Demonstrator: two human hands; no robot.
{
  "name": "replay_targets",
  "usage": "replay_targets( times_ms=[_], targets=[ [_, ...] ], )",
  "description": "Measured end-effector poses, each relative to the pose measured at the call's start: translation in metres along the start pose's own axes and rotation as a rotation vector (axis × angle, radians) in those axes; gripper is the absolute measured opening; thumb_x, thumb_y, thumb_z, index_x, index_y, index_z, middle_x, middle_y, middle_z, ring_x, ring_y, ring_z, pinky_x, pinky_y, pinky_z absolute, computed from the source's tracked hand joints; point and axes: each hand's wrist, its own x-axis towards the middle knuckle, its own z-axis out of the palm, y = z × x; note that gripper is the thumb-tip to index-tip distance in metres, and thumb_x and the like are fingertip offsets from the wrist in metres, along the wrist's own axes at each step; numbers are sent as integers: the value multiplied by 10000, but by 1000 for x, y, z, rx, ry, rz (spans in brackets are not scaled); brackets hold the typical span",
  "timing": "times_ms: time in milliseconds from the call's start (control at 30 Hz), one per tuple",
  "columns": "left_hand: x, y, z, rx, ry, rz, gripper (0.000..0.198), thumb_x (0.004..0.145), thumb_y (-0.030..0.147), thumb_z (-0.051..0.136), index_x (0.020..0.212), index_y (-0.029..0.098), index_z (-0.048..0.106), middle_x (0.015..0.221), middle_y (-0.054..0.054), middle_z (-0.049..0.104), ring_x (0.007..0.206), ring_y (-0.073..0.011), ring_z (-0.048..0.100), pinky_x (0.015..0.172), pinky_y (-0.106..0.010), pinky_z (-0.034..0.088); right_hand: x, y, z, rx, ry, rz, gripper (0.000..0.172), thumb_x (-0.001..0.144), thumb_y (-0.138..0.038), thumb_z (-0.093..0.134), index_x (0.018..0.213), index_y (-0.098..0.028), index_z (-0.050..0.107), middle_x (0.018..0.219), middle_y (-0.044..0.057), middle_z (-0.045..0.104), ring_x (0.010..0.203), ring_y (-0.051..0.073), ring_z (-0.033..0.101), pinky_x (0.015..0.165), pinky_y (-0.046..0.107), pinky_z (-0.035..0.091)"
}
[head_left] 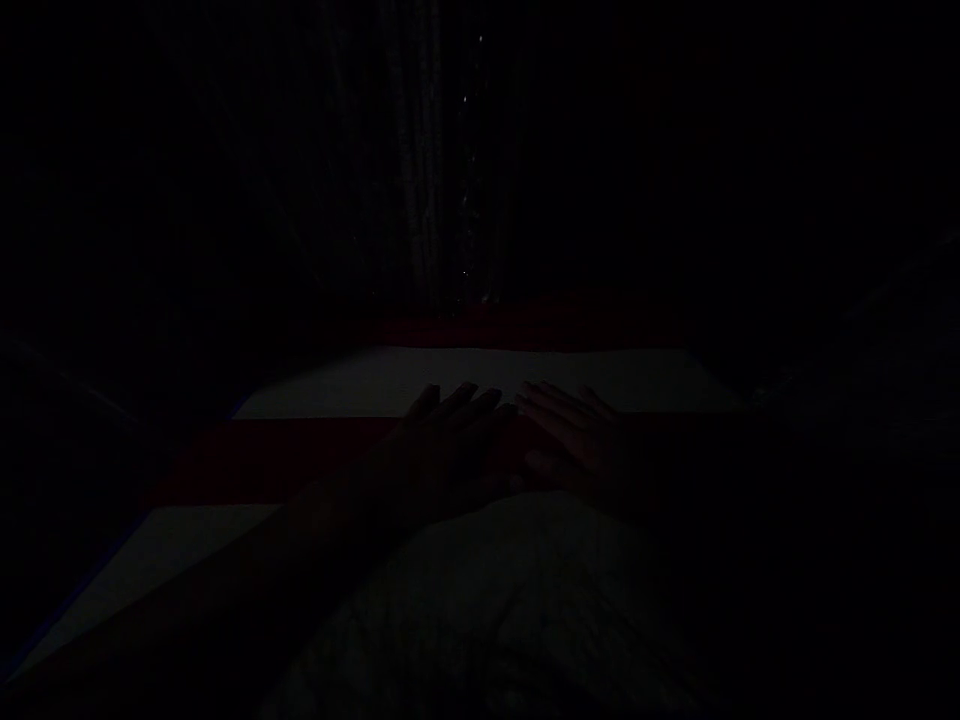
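The scene is very dark. My left hand [450, 430] lies flat with fingers stretched out on a cloth with broad red and white stripes [315, 385]. My right hand [574, 430] lies flat beside it, fingers extended and nearly touching the left fingertips. Both hands rest on a red stripe at the edge of a white one and hold nothing. A pale crumpled fabric [495, 590] lies in front of my arms.
Behind the striped cloth hangs something like a dark curtain [427, 180] with a few bright specks. The left and right sides are too dark to make out.
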Motion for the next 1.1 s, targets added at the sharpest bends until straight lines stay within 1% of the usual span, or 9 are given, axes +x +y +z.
replay_targets(
  times_ms=[200, 333, 467, 600, 733, 867, 1000, 1100],
  targets=[
    [-1, 1, -2, -7, -22, -3, 879, 980, 810, 283, 1658, 259, 178, 1700, -47, 96, 1583, -330, 75, 1260, -625, 57, 0, 0, 1, -4, 23, -5, 646, 1043, -579, 332, 1585, -230, 370, 1652, 67, 324, 1542, 267, 280, 1257, 608, 205],
    [-1, 2, -4, -7, -33, -8, 889, 976, 813, 292, 1657, 252, 182, 1698, -53, 100, 1584, -325, 77, 1263, -617, 48, 0, -1, 1, -4, -6, 7, 656, 1040, -590, 324, 1572, -211, 392, 1646, 72, 334, 1537, 266, 293, 1255, 609, 213],
    [0, 2, -4, 12, -32, -5, 879, 986, 795, 309, 1657, 243, 177, 1700, -61, 97, 1583, -330, 72, 1259, -626, 50, 0, 1, 0, -5, 21, -11, 654, 1039, -593, 323, 1565, -213, 404, 1643, 71, 342, 1538, 263, 291, 1257, 601, 216],
    [0, 2, -3, -6, -30, -10, 885, 980, 807, 299, 1658, 253, 173, 1700, -56, 98, 1582, -331, 82, 1257, -629, 58, 0, 3, 2, -13, 13, -11, 660, 1044, -600, 306, 1556, -198, 416, 1633, 79, 358, 1529, 267, 313, 1244, 619, 236],
    [0, 2, -4, -3, -42, -14, 875, 982, 805, 294, 1658, 264, 176, 1701, -50, 88, 1583, -332, 62, 1259, -625, 39, 0, 3, 2, -8, 61, -27, 658, 1048, -596, 300, 1577, -213, 380, 1649, 67, 326, 1542, 251, 282, 1250, 604, 226],
    [0, 3, -4, 9, -50, -16, 877, 985, 798, 305, 1660, 258, 162, 1701, -48, 79, 1584, -328, 61, 1264, -614, 42, 1, 2, 5, -15, 19, -38, 668, 1046, -600, 305, 1578, -203, 380, 1647, 85, 325, 1540, 274, 285, 1248, 628, 203],
    [1, 3, -5, 13, -51, -27, 865, 990, 787, 322, 1661, 268, 153, 1700, -42, 78, 1584, -327, 59, 1261, -626, 49, 1, 4, 7, -12, 52, -43, 686, 1042, -600, 309, 1602, -205, 332, 1663, 80, 287, 1551, 277, 252, 1259, 618, 181],
    [1, 2, -4, 13, -40, -30, 872, 985, 793, 327, 1659, 263, 169, 1701, -41, 90, 1586, -316, 58, 1266, -612, 48, 1, 4, 6, -6, 32, -63, 682, 1040, -595, 313, 1596, -201, 347, 1655, 84, 308, 1547, 281, 266, 1257, 616, 193]
  ],
)
